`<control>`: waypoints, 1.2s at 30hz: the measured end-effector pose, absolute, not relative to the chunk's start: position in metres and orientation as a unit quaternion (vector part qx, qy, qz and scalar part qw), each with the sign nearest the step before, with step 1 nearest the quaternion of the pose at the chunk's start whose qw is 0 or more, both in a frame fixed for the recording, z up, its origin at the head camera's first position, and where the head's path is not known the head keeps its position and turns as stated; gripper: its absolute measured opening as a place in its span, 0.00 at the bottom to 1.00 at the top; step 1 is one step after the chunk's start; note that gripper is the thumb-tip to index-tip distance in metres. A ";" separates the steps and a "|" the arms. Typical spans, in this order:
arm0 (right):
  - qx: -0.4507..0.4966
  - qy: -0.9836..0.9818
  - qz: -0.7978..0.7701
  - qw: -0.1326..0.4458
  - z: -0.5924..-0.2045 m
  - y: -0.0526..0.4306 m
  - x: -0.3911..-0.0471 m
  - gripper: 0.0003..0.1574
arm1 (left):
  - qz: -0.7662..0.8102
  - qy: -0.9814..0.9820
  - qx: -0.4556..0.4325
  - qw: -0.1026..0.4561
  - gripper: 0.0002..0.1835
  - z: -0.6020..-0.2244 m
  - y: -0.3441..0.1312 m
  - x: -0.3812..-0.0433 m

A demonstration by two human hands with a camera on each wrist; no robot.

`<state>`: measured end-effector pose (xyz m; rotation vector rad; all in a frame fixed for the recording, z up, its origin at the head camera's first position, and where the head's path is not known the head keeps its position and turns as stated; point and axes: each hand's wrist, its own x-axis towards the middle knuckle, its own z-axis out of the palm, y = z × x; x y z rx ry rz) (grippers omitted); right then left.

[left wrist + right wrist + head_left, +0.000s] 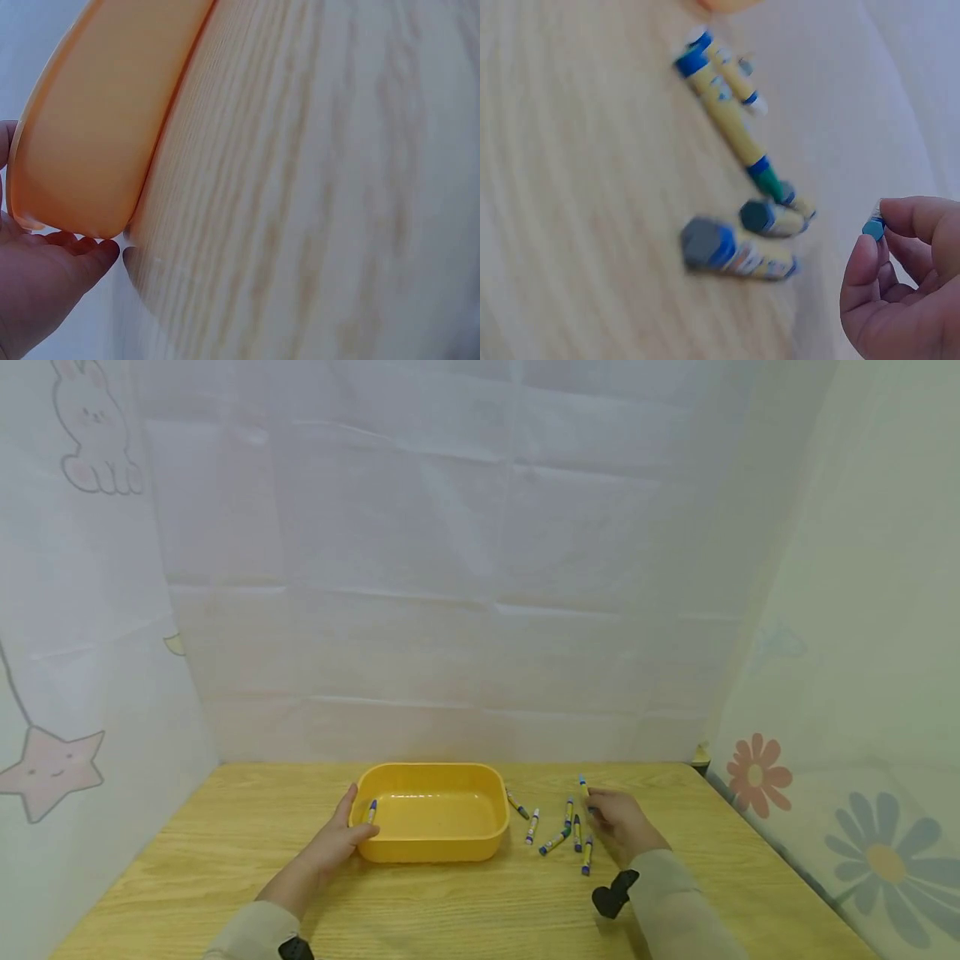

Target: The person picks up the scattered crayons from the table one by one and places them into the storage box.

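My left hand (330, 852) grips the left end of a yellow plastic tub (431, 852), thumb at the rim and fingers against the outer wall, as the left wrist view also shows. One crayon with a dark blue tip (371, 812) leans inside the tub at its left end. To the right, my right hand (622, 822) pinches a light blue crayon (582, 785) between thumb and fingertips; in the right wrist view the crayon's blue end (874, 228) pokes out of the pinch. Several crayons lie between the tub and this hand, among them a green-tipped crayon (727, 120).
A white-tipped crayon (532, 827) lies just right of the tub, and a dark-ended crayon (587, 857) lies nearest me. The wooden table (450, 910) ends at a white cloth backdrop (450, 652), with printed cloth on both sides.
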<state>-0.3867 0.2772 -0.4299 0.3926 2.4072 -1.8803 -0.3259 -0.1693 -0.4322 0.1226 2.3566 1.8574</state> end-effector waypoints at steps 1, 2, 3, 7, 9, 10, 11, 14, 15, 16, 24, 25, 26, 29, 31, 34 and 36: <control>0.119 0.779 -0.615 0.033 -0.427 0.276 -0.387 0.32 | 0.618 0.782 0.041 0.069 0.51 -0.432 -0.169 -0.326; 0.113 0.773 -0.623 0.035 -0.425 0.274 -0.388 0.32 | 0.618 0.782 0.041 0.069 0.51 -0.433 -0.169 -0.326; 0.108 0.769 -0.629 0.037 -0.422 0.272 -0.389 0.32 | 0.617 0.783 0.042 0.068 0.51 -0.433 -0.170 -0.326; 0.086 0.759 -0.644 0.051 -0.409 0.260 -0.389 0.33 | 0.617 0.783 0.042 0.067 0.51 -0.433 -0.170 -0.326; 0.078 0.755 -0.649 0.054 -0.404 0.253 -0.390 0.32 | 0.618 0.783 0.042 0.068 0.51 -0.433 -0.170 -0.326; 0.073 0.753 -0.652 0.055 -0.402 0.249 -0.390 0.32 | 0.618 0.782 0.042 0.068 0.51 -0.432 -0.170 -0.325; 0.069 0.748 -0.657 0.056 -0.399 0.244 -0.391 0.32 | 0.618 0.782 0.041 0.070 0.51 -0.432 -0.170 -0.325; 0.060 0.739 -0.668 0.058 -0.391 0.229 -0.393 0.31 | 0.619 0.781 0.041 0.070 0.51 -0.432 -0.169 -0.325; 0.058 0.734 -0.674 0.060 -0.388 0.222 -0.393 0.31 | 0.621 0.780 0.041 0.070 0.51 -0.432 -0.169 -0.325; 0.056 0.731 -0.677 0.059 -0.385 0.215 -0.394 0.31 | 0.621 0.779 0.042 0.069 0.51 -0.432 -0.168 -0.325; 0.035 0.715 -0.694 0.078 -0.372 0.155 -0.400 0.27 | 0.633 0.771 0.045 0.062 0.52 -0.434 -0.168 -0.326; 0.035 0.715 -0.693 0.079 -0.371 0.147 -0.400 0.27 | 0.632 0.771 0.043 0.063 0.52 -0.434 -0.169 -0.326; 0.034 0.715 -0.694 0.082 -0.371 0.139 -0.401 0.26 | 0.630 0.773 0.042 0.063 0.51 -0.434 -0.169 -0.326; 0.043 0.717 -0.691 0.089 -0.370 0.114 -0.400 0.24 | 0.626 0.776 0.041 0.063 0.51 -0.434 -0.169 -0.327; 0.045 0.718 -0.688 0.094 -0.371 0.101 -0.400 0.24 | 0.624 0.778 0.042 0.061 0.51 -0.435 -0.169 -0.328; 0.046 0.721 -0.683 0.105 -0.375 0.084 -0.400 0.24 | 0.629 0.774 0.044 0.057 0.52 -0.436 -0.168 -0.329; 0.039 0.719 -0.684 0.111 -0.378 0.075 -0.399 0.24 | 0.630 0.773 0.043 0.055 0.52 -0.437 -0.168 -0.330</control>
